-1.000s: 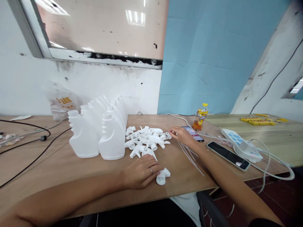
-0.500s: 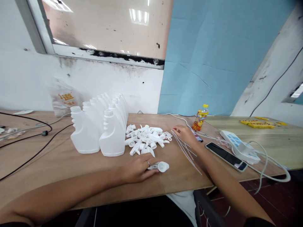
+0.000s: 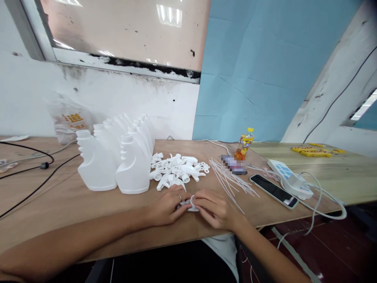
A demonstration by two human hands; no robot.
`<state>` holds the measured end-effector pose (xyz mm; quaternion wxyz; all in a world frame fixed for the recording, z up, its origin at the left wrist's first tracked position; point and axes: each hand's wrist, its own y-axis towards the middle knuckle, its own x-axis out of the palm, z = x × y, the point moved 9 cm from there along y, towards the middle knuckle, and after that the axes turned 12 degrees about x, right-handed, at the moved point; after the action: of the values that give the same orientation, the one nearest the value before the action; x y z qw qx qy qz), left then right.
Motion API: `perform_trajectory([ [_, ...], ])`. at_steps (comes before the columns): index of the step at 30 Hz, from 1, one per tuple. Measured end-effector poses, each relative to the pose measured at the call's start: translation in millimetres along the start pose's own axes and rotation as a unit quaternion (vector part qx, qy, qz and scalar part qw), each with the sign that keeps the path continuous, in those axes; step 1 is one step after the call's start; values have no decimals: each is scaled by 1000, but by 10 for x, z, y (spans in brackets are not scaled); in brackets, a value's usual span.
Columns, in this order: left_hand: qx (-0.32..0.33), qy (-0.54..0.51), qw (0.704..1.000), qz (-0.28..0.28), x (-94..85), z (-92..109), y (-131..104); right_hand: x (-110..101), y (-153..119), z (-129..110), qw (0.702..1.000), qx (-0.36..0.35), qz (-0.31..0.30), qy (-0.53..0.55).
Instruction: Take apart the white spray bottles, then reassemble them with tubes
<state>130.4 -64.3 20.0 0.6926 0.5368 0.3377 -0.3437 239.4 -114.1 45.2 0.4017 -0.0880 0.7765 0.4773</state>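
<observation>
A white trigger spray head [image 3: 186,203] lies low over the table's near part, gripped by the fingers of my left hand [image 3: 169,206]. My right hand [image 3: 216,208] meets it from the other side, thumb and fingertips pinched together at its round white open end. Whatever the right fingertips hold there is hidden or too small to make out. Just beyond the hands is a loose pile of white spray heads [image 3: 176,169]. Small white ring washers [image 3: 204,167] lie at the pile's right edge. Thin white dip tubes [image 3: 228,181] are strewn farther right.
White bottles [image 3: 134,173] without caps stand in two rows at left, before a plastic bag [image 3: 69,122]. To the right are a drink bottle [image 3: 246,143], a blurred phone-like object [image 3: 234,164], a black-screened phone [image 3: 273,190] and a power strip [image 3: 290,179] with cables.
My right hand has come back from beside the washers and tubes to the spray head in my left hand. The tubes and blurred object are now uncovered. The view has shifted slightly.
</observation>
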Motion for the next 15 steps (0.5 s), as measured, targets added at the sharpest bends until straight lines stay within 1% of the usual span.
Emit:
perform_trajectory([
  [4, -13, 7, 1000, 27, -26, -32, -34, -43, 17, 39, 999, 33, -11, 39],
  [7, -7, 25, 999, 29, -42, -21, -33, -40, 5, 99, 996, 75, -5, 52],
  [11, 40, 48, 998, 3, -60, 95, 32, -4, -10, 177, 991, 114, -18, 63],
  [13, 69, 55, 996, -10, -59, 161, 62, 15, -15, 191, 991, 114, -29, 65],
  [15, 86, 64, 994, -10, -53, 194, 71, 22, -24, 194, 992, 106, -30, 62],
])
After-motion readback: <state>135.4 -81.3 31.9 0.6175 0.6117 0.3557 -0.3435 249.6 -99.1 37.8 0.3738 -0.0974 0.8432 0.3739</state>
